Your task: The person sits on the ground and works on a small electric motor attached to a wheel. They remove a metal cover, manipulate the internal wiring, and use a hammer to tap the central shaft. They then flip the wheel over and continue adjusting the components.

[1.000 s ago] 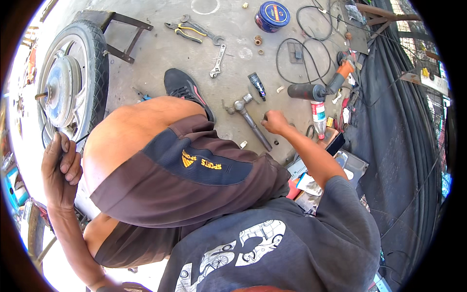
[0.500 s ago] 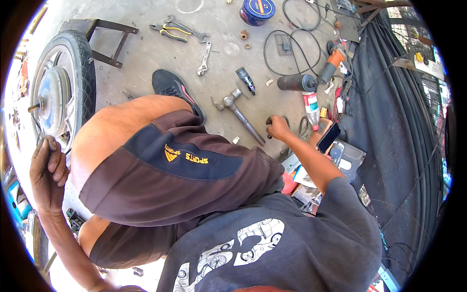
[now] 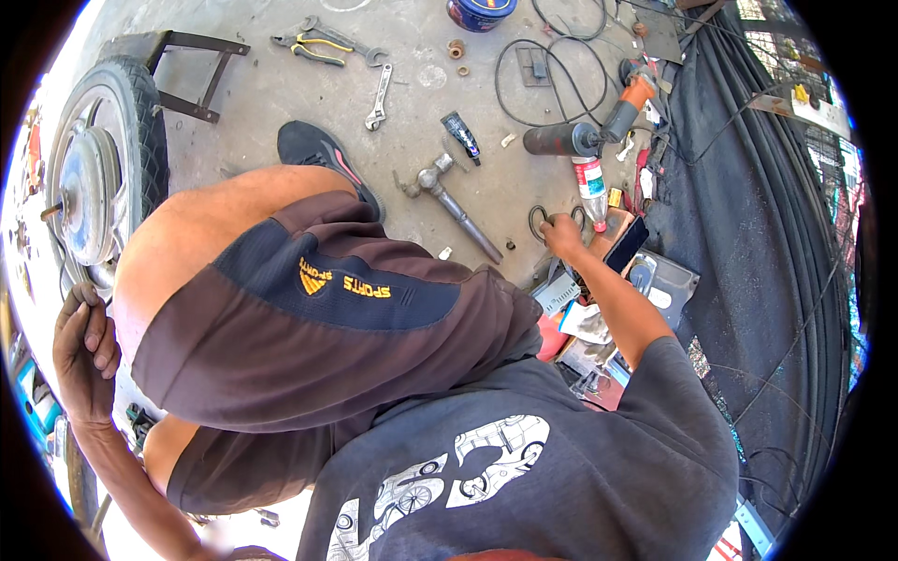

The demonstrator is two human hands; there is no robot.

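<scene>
My right hand (image 3: 562, 236) is closed over a dark thing with two thin black loops (image 3: 537, 222), one showing on each side of the fingers; its middle is hidden, so I cannot tell its kind. A small dark round piece (image 3: 511, 245) lies on the floor left of that hand, near the handle end of a metal hammer (image 3: 458, 213). Just beyond are a clear bottle (image 3: 590, 187) with a red cap and a label, and an angle grinder (image 3: 622, 120). My left hand (image 3: 86, 346) is raised beside the spoked wheel (image 3: 140, 140), fingers loosely curled, with nothing visible in them.
Pliers (image 3: 323, 56), an adjustable wrench (image 3: 379, 98), a dark tube (image 3: 461, 137) and a blue tin (image 3: 481, 13) sit on the concrete. A black cable (image 3: 500, 93) loops near the grinder. Boxes and a phone (image 3: 625, 243) crowd my right side, beside dark sheeting (image 3: 748, 234).
My right hand has moved right, from the hammer's handle end to the black loops. It has let go of the small dark piece, which now lies on the floor. My left hand has barely moved.
</scene>
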